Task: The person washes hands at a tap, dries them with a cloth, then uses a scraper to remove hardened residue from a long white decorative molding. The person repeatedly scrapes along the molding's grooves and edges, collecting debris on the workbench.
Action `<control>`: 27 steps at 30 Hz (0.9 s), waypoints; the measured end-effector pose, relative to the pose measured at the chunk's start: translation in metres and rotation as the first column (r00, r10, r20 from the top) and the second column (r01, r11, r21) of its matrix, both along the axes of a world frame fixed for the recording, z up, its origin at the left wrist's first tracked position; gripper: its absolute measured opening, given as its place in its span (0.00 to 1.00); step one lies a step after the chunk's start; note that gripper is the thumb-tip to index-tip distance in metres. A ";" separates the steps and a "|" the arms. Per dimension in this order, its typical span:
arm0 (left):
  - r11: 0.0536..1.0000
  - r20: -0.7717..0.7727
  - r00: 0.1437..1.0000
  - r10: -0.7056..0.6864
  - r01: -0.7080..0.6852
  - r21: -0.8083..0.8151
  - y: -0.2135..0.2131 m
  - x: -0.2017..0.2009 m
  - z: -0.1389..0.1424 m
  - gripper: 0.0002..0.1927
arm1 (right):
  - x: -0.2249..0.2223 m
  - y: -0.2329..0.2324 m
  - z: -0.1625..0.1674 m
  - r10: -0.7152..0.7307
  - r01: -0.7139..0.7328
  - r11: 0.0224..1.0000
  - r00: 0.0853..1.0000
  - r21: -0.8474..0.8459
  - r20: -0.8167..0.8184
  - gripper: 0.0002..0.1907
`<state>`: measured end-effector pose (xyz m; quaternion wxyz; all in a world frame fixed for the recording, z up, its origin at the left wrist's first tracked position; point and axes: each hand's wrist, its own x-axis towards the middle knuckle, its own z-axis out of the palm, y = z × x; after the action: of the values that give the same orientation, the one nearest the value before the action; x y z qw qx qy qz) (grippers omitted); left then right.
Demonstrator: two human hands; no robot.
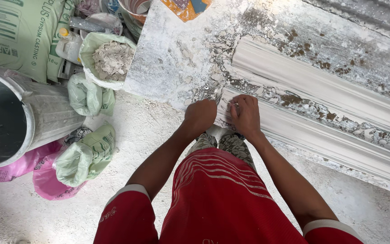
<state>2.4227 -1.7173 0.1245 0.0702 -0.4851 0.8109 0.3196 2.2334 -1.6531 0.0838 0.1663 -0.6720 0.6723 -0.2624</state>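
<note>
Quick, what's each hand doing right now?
Left hand: closed in a fist at the plaster moulding end.
Right hand: fingers curled, resting on the moulding.

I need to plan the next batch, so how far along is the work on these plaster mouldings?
Two long white mouldings lie cast on the plaster-crusted table. The far moulding is untouched. Both hands work the near moulding at its end: the left hand is closed, seemingly on a small tool, and the right hand presses the end. Plaster crumbs lie around that end, and the rest of its length is untouched.
</note>
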 end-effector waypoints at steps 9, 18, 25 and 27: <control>0.997 0.016 0.997 -0.075 0.075 0.007 -0.034 -0.027 -0.003 0.10 | -0.010 -0.006 -0.014 0.100 -0.100 0.993 0.995 0.067 0.009 0.09; 0.982 0.120 0.988 -0.099 0.078 0.170 -0.090 -0.057 0.009 0.09 | -0.014 -0.014 -0.016 0.152 -0.148 0.978 0.988 0.145 -0.021 0.09; 0.994 -0.054 0.996 0.067 -0.061 0.095 -0.053 0.025 0.015 0.19 | -0.021 -0.019 -0.006 0.211 -0.210 0.964 0.977 0.163 0.015 0.09; 0.994 -0.111 0.988 0.104 -0.108 -0.023 -0.018 0.054 0.005 0.23 | -0.021 -0.020 -0.004 0.220 -0.222 0.959 0.975 0.174 0.031 0.09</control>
<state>2.4768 -1.7348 0.1297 0.0015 -0.5103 0.7912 0.3370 2.2122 -1.6733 0.0796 0.2571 -0.7238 0.6129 -0.1853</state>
